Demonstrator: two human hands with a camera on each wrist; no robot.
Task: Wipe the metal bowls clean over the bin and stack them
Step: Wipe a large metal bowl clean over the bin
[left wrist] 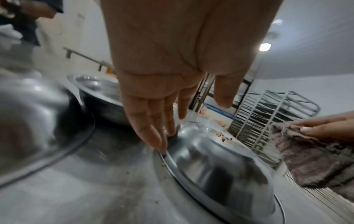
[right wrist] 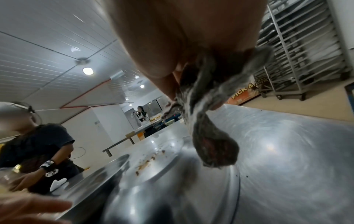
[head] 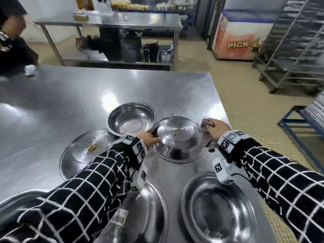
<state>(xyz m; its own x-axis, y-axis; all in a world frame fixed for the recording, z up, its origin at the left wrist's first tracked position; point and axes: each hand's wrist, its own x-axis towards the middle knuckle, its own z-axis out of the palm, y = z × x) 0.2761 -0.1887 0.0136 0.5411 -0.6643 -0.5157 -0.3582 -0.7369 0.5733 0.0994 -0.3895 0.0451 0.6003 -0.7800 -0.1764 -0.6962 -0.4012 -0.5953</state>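
An upside-down metal bowl (head: 177, 137) sits mid-table with food crumbs on its base. My left hand (head: 154, 140) has straight fingers touching the bowl's left rim (left wrist: 210, 159). My right hand (head: 215, 127) grips a grey-brown cloth (head: 205, 125) by the bowl's right side; in the right wrist view the cloth (right wrist: 214, 145) hangs down onto the bowl (right wrist: 172, 174). Behind stands an upright bowl (head: 131, 118). To the left lies another overturned bowl (head: 84, 151) with food bits on it. More bowls (head: 219, 211) sit near me. No bin is in view.
Another person (head: 12, 41) stands at the steel table's (head: 52, 102) far left, by a white crumpled wad (head: 29, 70). The table's right edge runs just past my right hand. Beyond are a second steel table (head: 108, 21), a chest freezer (head: 240, 37) and a tray rack (head: 294, 41).
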